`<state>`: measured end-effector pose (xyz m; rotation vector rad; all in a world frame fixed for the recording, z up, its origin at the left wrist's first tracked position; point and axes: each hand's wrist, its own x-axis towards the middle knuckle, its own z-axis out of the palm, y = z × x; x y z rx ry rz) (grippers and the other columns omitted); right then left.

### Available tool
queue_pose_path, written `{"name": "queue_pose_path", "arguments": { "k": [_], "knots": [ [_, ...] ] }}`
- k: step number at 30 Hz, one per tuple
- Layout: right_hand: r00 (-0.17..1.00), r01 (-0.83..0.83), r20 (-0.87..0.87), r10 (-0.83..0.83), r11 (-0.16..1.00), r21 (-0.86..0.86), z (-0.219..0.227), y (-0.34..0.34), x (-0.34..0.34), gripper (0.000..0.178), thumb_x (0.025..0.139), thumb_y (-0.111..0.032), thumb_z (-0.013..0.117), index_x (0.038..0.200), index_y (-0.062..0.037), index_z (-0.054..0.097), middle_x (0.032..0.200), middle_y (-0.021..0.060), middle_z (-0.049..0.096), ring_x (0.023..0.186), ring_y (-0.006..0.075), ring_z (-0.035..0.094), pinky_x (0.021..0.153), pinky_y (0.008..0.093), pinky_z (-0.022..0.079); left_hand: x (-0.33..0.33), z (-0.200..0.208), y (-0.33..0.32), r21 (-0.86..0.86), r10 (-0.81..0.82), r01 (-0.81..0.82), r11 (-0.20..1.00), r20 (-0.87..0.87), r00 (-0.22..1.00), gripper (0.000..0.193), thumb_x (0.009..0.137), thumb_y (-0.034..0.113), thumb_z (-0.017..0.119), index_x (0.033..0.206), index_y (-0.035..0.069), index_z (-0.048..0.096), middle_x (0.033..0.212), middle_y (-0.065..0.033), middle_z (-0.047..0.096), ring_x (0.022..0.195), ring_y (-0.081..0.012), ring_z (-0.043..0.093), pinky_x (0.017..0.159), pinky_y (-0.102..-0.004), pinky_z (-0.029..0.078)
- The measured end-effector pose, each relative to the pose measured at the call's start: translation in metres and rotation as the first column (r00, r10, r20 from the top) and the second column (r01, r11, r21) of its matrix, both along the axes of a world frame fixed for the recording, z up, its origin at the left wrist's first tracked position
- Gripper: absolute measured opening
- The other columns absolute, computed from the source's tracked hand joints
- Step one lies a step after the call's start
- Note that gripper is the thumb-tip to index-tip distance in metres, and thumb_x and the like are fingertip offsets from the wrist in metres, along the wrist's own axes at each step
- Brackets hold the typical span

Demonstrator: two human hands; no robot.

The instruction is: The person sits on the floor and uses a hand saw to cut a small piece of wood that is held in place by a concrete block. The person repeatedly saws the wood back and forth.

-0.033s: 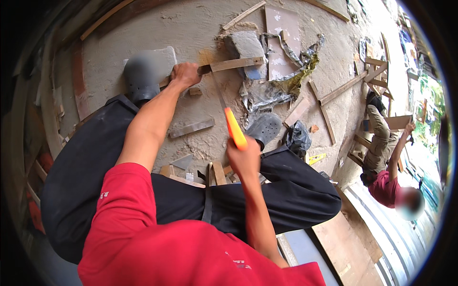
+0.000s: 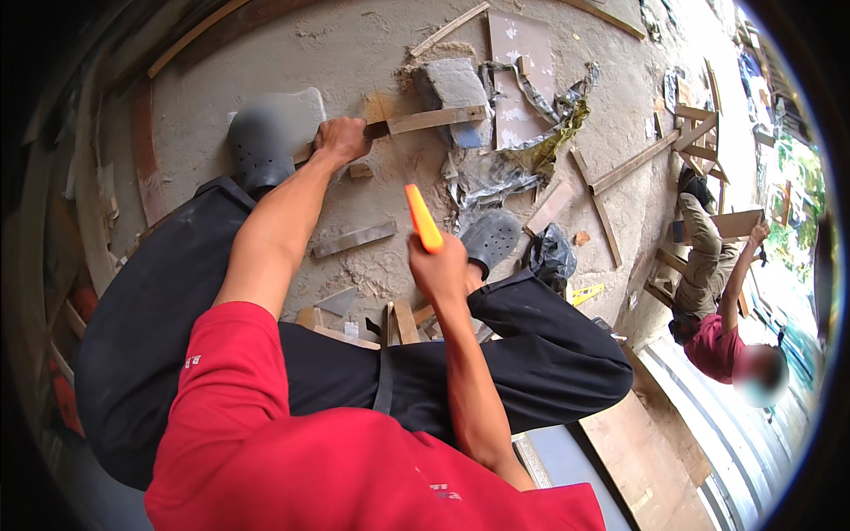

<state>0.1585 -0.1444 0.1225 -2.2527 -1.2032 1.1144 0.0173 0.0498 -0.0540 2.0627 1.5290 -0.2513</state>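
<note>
My left hand is stretched forward and closed on the near end of a wooden strip. The strip rests with its far end against a grey stone block on the sandy concrete floor. My right hand is raised closer to me and grips an orange-handled tool. Its handle points up and away, and its working end is hidden in my fist. Below my hands are my legs in black trousers and two grey perforated clogs.
Wood offcuts, crumpled plastic sheeting, a black bag and a pale board lie around. Crossed slats lie to the right. Another person in a red shirt works on wooden frames at the far right.
</note>
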Motion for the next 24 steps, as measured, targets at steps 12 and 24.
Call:
{"name": "queue_pose_path", "arguments": {
  "k": [12,24],
  "knots": [
    [0.996,-0.003,-0.092,0.002,1.000,-0.020,0.004,0.004,0.004,0.020,0.084,-0.016,0.062,0.078,0.0029,0.062,0.070,0.0251,0.060,0.065,0.0404,0.063,0.062,0.0430,0.048,-0.006,-0.018,0.015,0.043,-0.010,0.012,0.999,-0.028,1.000,0.029,0.075,0.025,0.062,0.094,0.006,0.073,0.091,-0.0230,0.070,0.089,-0.0386,0.069,0.076,-0.0467,0.055],
    [0.997,-0.004,-0.074,-0.001,0.997,-0.073,0.050,-0.009,-0.008,0.024,0.086,-0.019,0.062,0.076,0.0034,0.061,0.067,0.0235,0.060,0.060,0.0366,0.061,0.058,0.0422,0.045,-0.028,-0.002,0.002,0.022,-0.002,0.002,1.000,-0.033,0.999,0.029,0.076,0.028,0.063,0.092,0.005,0.072,0.087,-0.0227,0.069,0.085,-0.0368,0.070,0.077,-0.0470,0.055]
  ]
}}
